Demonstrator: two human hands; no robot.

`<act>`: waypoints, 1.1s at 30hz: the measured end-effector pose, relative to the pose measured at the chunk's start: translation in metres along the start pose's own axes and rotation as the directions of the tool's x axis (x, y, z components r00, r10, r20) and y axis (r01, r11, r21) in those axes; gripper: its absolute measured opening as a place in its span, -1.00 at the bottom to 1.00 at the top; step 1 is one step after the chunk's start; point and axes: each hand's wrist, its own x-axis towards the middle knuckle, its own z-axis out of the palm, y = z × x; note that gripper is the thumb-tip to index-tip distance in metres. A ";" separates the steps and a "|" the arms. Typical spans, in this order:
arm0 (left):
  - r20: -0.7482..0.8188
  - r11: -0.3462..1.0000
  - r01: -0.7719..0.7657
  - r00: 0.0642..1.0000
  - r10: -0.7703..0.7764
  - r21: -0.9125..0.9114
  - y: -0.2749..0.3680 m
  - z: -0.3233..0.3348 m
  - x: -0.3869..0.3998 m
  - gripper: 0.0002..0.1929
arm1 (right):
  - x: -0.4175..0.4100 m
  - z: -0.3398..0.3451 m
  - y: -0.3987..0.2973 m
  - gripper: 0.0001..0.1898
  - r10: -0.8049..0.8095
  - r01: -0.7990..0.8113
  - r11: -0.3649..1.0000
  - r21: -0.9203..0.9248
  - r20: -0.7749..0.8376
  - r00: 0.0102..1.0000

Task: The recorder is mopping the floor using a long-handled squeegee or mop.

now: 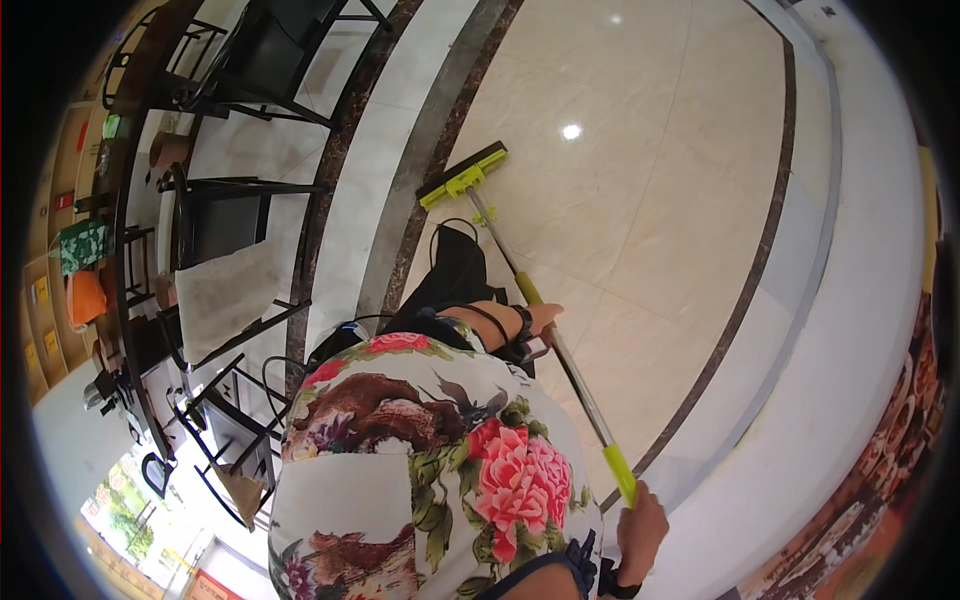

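My left hand [544, 318] grips the metal pole [579, 379] of a long-handled floor-cleaning tool, just below its olive-green middle sleeve. Around the lime-green end grip [619, 471] closes my right hand [642, 528], nearer my body. At the far end, the wide lime-green head [465, 178] rests on the beige tiles, edged with a dark strip. Whether that strip is bristle, sponge or rubber, I cannot tell. A small green clip [484, 217] sits on the pole near the head. Dark bands circle both wrists.
Glossy beige floor tiles [637, 225] lie within a dark marble border [772, 202]. Black chairs [232, 225] line a table on the left, one draped with a grey cloth [225, 300]. A white ledge or wall [862, 300] curves along the right. Black cables hang beside my floral apron [442, 450].
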 end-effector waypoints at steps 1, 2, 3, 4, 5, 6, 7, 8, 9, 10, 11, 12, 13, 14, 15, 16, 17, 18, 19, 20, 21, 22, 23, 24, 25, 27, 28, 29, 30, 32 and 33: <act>-0.007 1.000 -0.005 1.000 0.004 -0.020 0.000 0.002 0.010 -0.70 | 0.001 -0.008 0.001 -0.65 -0.006 -0.019 0.987 -0.162 -0.150 0.989; -0.042 0.980 -0.043 0.999 0.035 -0.192 0.000 0.001 0.025 -0.71 | 0.005 -0.015 0.002 -0.68 -0.036 -0.061 0.948 -0.314 -0.295 0.955; -0.069 0.935 -0.070 0.996 0.049 -0.347 0.002 0.007 0.025 -0.70 | 0.010 -0.017 0.009 -0.68 -0.034 -0.063 0.944 -0.323 -0.288 0.957; 0.011 0.914 -0.069 0.997 0.081 -0.400 0.004 0.013 0.025 -0.77 | 0.020 -0.019 0.020 -0.72 -0.042 -0.068 0.938 -0.341 -0.303 0.952; 0.010 0.908 -0.061 0.997 0.071 -0.414 0.005 0.015 0.026 -0.77 | 0.027 -0.023 0.028 -0.77 -0.059 -0.062 0.930 -0.361 -0.314 0.948; -0.020 0.940 -0.092 0.996 0.090 -0.329 0.008 0.017 0.027 -0.77 | 0.037 -0.028 0.031 -0.80 -0.043 -0.074 0.927 -0.368 -0.300 0.953; -0.037 0.964 -0.120 0.993 0.115 -0.239 0.015 0.028 0.024 -0.77 | 0.048 -0.034 0.041 -0.80 -0.048 -0.073 0.920 -0.386 -0.295 0.954; -0.051 0.957 -0.123 0.992 0.114 -0.264 0.018 0.036 0.020 -0.75 | 0.059 -0.036 0.052 -0.79 -0.064 -0.065 0.921 -0.385 -0.314 0.947; -0.049 0.951 -0.124 0.992 0.115 -0.285 0.023 0.040 0.017 -0.75 | 0.070 -0.041 0.060 -0.79 -0.088 -0.050 0.922 -0.383 -0.337 0.937; -0.050 0.948 -0.144 0.990 0.135 -0.284 0.030 0.041 0.015 -0.76 | 0.084 -0.050 0.065 -0.80 -0.141 -0.028 0.918 -0.395 -0.392 0.909; -0.054 0.945 -0.164 0.986 0.155 -0.284 0.037 0.041 0.013 -0.76 | 0.098 -0.060 0.069 -0.80 -0.163 -0.012 0.911 -0.411 -0.388 0.907; -0.056 0.939 -0.167 0.986 0.157 -0.301 0.044 0.039 0.007 -0.76 | 0.111 -0.069 0.071 -0.81 -0.176 0.023 0.918 -0.395 -0.356 0.918; -0.118 0.926 -0.195 0.979 0.164 -0.324 0.051 0.039 -0.006 -0.75 | 0.122 -0.077 0.074 -0.82 -0.184 0.053 0.925 -0.376 -0.322 0.929; -0.182 0.912 -0.223 0.969 0.168 -0.344 0.056 0.037 -0.019 -0.74 | 0.134 -0.084 0.075 -0.86 -0.216 0.105 0.930 -0.351 -0.292 0.932; -0.189 0.904 -0.229 0.967 0.169 -0.360 0.061 0.028 -0.035 -0.74 | 0.146 -0.088 0.073 -0.86 -0.234 0.121 0.924 -0.362 -0.287 0.929; -0.147 0.868 -0.245 0.969 0.200 -0.431 0.066 0.018 -0.051 -0.73 | 0.158 -0.090 0.073 -0.87 -0.250 0.172 0.932 -0.320 -0.222 0.942; -0.111 0.823 -0.259 0.965 0.236 -0.505 0.067 0.004 -0.060 -0.71 | 0.171 -0.092 0.070 -0.88 -0.275 0.226 0.934 -0.278 -0.154 0.949; -0.082 0.800 -0.234 0.970 0.227 -0.553 0.060 -0.018 -0.054 -0.71 | 0.174 -0.086 0.064 -0.88 -0.297 0.264 0.932 -0.249 -0.106 0.949; -0.045 0.776 -0.208 0.973 0.227 -0.596 0.063 -0.036 -0.045 -0.71 | 0.177 -0.084 0.056 -0.88 -0.315 0.294 0.930 -0.220 -0.067 0.947; -0.050 0.768 -0.211 0.972 0.228 -0.605 0.069 -0.052 -0.035 -0.71 | 0.182 -0.077 0.051 -0.89 -0.370 0.353 0.917 -0.186 -0.060 0.927; -0.046 0.673 -0.211 0.966 0.254 -0.708 0.072 -0.070 -0.025 -0.74 | 0.190 -0.066 0.049 -0.87 -0.402 0.389 0.906 -0.169 -0.048 0.914; -0.039 0.581 -0.202 0.959 0.281 -0.789 0.076 -0.079 -0.021 -0.76 | 0.191 -0.057 0.042 -0.87 -0.404 0.394 0.906 -0.153 -0.039 0.914; -0.045 0.578 -0.209 0.958 0.284 -0.789 0.075 -0.080 -0.016 -0.76 | 0.189 -0.052 0.036 -0.87 -0.404 0.397 0.908 -0.136 -0.031 0.914; -0.147 0.572 -0.303 0.941 0.303 -0.762 0.070 -0.079 -0.012 -0.79 | 0.186 -0.050 0.032 -0.87 -0.405 0.398 0.906 -0.143 -0.023 0.914; -0.246 0.565 -0.394 0.914 0.322 -0.725 0.065 -0.079 -0.008 -0.82 | 0.181 -0.048 0.029 -0.87 -0.386 0.384 0.911 -0.148 0.014 0.922; -0.248 0.512 -0.345 0.936 0.248 -0.787 0.060 -0.070 -0.004 -0.86 | 0.170 -0.045 0.031 -0.87 -0.357 0.360 0.920 -0.155 0.051 0.933; -0.284 0.545 -0.360 0.933 0.221 -0.757 0.056 -0.061 -0.004 -0.87 | 0.164 -0.043 0.036 -0.87 -0.322 0.328 0.937 -0.123 0.065 0.944; -0.318 0.578 -0.370 0.928 0.195 -0.727 0.053 -0.052 -0.002 -0.88 | 0.159 -0.042 0.040 -0.86 -0.286 0.293 0.952 -0.093 0.080 0.955; -0.392 0.603 -0.386 0.911 0.131 -0.698 0.055 -0.045 -0.014 -0.87 | 0.155 -0.040 0.042 -0.85 -0.267 0.277 0.956 -0.093 0.103 0.958; -0.347 0.697 -0.653 0.754 0.558 -0.297 0.046 -0.069 0.010 -0.87 | 0.152 -0.042 0.032 -0.84 -0.294 0.301 0.949 -0.090 0.083 0.952; -0.119 0.530 -0.840 0.519 0.847 0.114 0.043 -0.084 0.008 -0.86 | 0.157 -0.039 0.024 -0.84 -0.334 0.341 0.936 -0.089 0.087 0.939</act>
